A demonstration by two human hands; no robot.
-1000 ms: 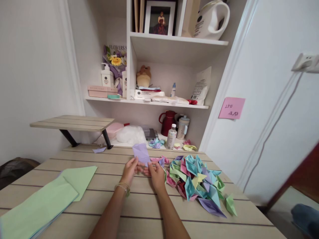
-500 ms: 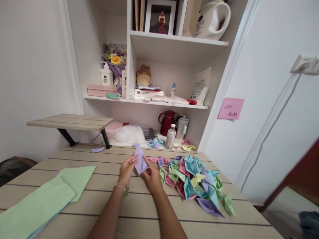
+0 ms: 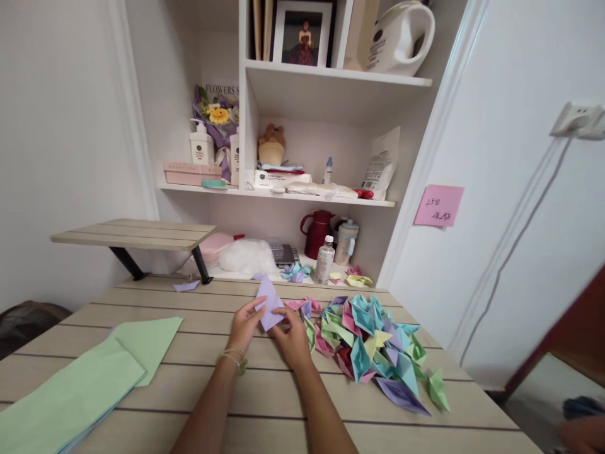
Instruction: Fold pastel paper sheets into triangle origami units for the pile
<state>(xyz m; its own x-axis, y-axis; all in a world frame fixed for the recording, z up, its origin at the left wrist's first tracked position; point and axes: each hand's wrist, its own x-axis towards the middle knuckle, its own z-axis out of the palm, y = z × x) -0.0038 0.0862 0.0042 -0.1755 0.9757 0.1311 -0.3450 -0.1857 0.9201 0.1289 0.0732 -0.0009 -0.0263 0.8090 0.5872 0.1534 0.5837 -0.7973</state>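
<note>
Both my hands meet over the middle of a wooden slatted table [image 3: 265, 403]. My left hand [image 3: 243, 326] pinches the left side of a folded purple paper [image 3: 269, 302]. My right hand [image 3: 293, 338] grips its lower right part, with the fingers closed on it. The paper stands tilted with a point upward, a little above the tabletop. Just right of my hands lies a pile of folded paper boats [image 3: 373, 343] in blue, pink, green, purple and yellow.
Green paper sheets [image 3: 80, 384] lie stacked at the table's left front. A small purple scrap [image 3: 186, 285] sits near a raised wooden shelf [image 3: 135, 232]. Behind the table stand a water bottle [image 3: 324, 260], a red jug [image 3: 317, 232] and shelves full of items. A pink note [image 3: 438, 205] hangs on the wall.
The purple paper went from a flat upright sheet to a narrower folded shape with a point. My hands came closer together and lowered it slightly toward the table.
</note>
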